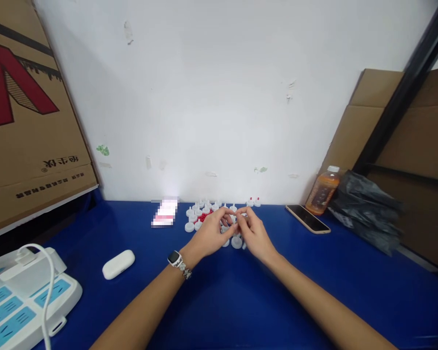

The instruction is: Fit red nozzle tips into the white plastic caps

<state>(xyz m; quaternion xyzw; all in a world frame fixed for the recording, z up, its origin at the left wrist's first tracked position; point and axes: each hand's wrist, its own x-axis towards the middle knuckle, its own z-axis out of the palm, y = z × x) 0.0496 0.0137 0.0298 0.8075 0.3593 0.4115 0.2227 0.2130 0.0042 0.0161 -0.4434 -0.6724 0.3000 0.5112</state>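
Note:
Both hands meet over a cluster of small white caps (195,214) and tiny red pieces (204,217) on the blue table (219,291), close to the white wall. My left hand (212,234), a watch on its wrist, has its fingers curled and pinched towards the right hand. My right hand (253,232) is pinched too, fingertips touching the left hand's. Something small and white sits between the fingertips; I cannot make out what. A white cap (236,242) lies just under the hands.
A white earbud case (118,264) lies at left, with a white and blue power strip (18,301) in the near left corner. A phone (308,218), an orange drink bottle (323,190) and a black plastic bag (368,209) sit at right. Cardboard boxes stand on both sides.

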